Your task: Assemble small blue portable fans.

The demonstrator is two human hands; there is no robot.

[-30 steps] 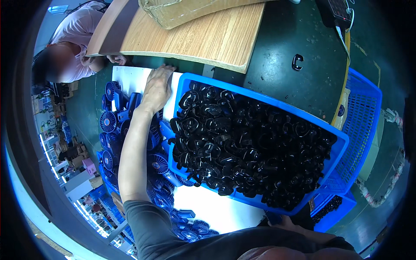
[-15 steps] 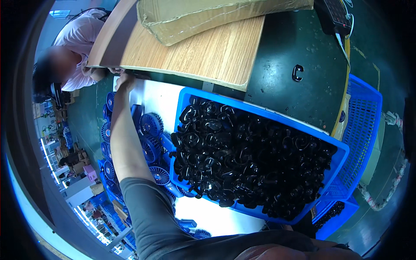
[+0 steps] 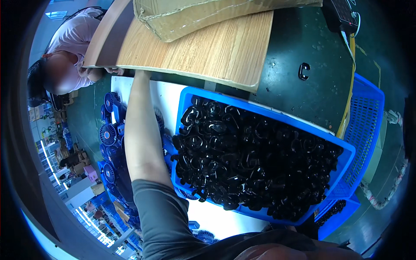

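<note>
My left arm (image 3: 147,143) stretches away from me over the blue handheld fans, past the left side of a blue bin (image 3: 184,93). Its wrist goes beneath the edge of a wood-grain board (image 3: 195,52), which hides the fingers of my left hand and anything they may hold. Several fans (image 3: 108,135) lie left of the arm on a white surface (image 3: 167,93). Glossy black curved plastic parts (image 3: 251,160) fill the bin beside the arm. My right hand is out of sight.
A cardboard box (image 3: 208,19) rests on the board. One black C-shaped part (image 3: 304,71) lies on the dark green surface (image 3: 286,86). A blue perforated crate (image 3: 364,117) stands right of the bin. At the far left, a person (image 3: 71,47) leans by the board, hands at its edge.
My left hand has gone from the board's near edge to underneath it, and my forearm has swung right. The view has shifted slightly. The other person's head has moved a little.
</note>
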